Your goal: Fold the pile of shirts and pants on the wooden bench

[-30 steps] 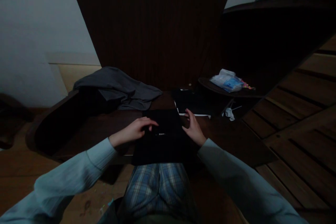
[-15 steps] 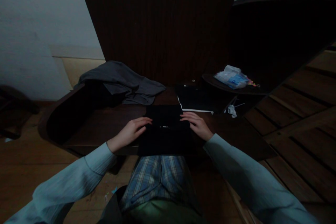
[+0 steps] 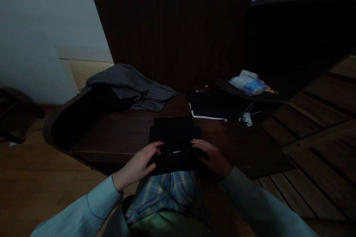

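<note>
A folded black cloth (image 3: 174,137), probably a garment, lies at the front edge of the dark wooden bench, right before my lap. Small white lettering shows across it, and its layers are hard to separate in the dim light. My left hand (image 3: 141,161) is at its left side, fingers on top and thumb apart nearer my body. At the right side my right hand (image 3: 213,155) holds it in a similar way, its thumb partly lost in shadow. Behind it to the right lies another folded black cloth (image 3: 207,103) with a white edge.
A crumpled grey cloth (image 3: 130,85) lies over the bench's (image 3: 119,127) left back. On a small rounded shelf (image 3: 222,83) at the right sits a clear plastic bag (image 3: 247,82) with blue and white contents. Crumpled white paper (image 3: 246,119) is below it. Wooden slats (image 3: 319,126) border the right.
Both hands have moved toward my body, and the lettered part of the black cloth has come with them. A further layer with a white mark now shows at its far edge.
</note>
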### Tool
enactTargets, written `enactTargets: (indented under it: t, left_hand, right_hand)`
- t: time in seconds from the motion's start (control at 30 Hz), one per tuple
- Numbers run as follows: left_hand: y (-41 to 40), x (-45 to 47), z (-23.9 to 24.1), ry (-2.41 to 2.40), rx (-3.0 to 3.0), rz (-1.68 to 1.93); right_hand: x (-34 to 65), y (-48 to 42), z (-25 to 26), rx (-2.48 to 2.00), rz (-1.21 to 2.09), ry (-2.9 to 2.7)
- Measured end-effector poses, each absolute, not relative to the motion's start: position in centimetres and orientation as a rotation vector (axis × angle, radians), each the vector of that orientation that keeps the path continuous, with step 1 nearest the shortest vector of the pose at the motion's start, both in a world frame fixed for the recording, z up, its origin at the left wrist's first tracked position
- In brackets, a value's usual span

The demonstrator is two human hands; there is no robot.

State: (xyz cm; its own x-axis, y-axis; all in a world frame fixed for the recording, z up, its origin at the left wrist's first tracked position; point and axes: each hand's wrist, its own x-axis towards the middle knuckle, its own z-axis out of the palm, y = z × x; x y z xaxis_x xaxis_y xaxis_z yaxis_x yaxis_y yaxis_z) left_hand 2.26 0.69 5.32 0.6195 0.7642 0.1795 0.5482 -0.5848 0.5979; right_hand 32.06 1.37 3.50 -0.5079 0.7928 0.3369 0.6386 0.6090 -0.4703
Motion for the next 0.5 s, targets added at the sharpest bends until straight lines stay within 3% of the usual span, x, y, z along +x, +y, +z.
enactTargets:
  t: [0.5]
  left_hand:
    - [7.5,2.1,5.2,1.170,2.440,0.520]
  right_hand:
    - [30.3,7.6,4.7,-1.243,0.418,-2.362]
